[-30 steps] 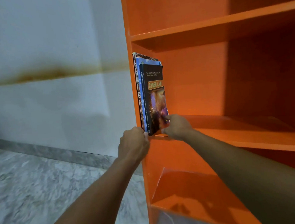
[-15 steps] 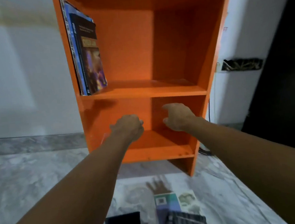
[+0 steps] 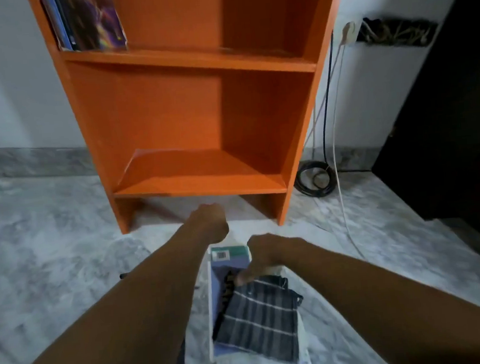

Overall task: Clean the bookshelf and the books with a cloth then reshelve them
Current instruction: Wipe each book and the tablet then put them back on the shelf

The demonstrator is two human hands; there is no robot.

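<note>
the striped cloth (image 3: 258,324) lies on the stack of books (image 3: 217,278) on the floor (image 3: 52,254), in front of the orange bookshelf (image 3: 170,115). the right hand (image 3: 267,254) curls its fingers (image 3: 242,279) onto the cloth's far edge; whether they have pinched it i cannot tell. the left hand (image 3: 210,221) is clenched on nothing. a sideways tug on the cloth could drag the top book askew and spill the loose stack.

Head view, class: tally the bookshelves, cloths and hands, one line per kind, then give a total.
orange bookshelf: 1
striped cloth: 1
hands: 2 (left hand, right hand)
Total: 4
</note>
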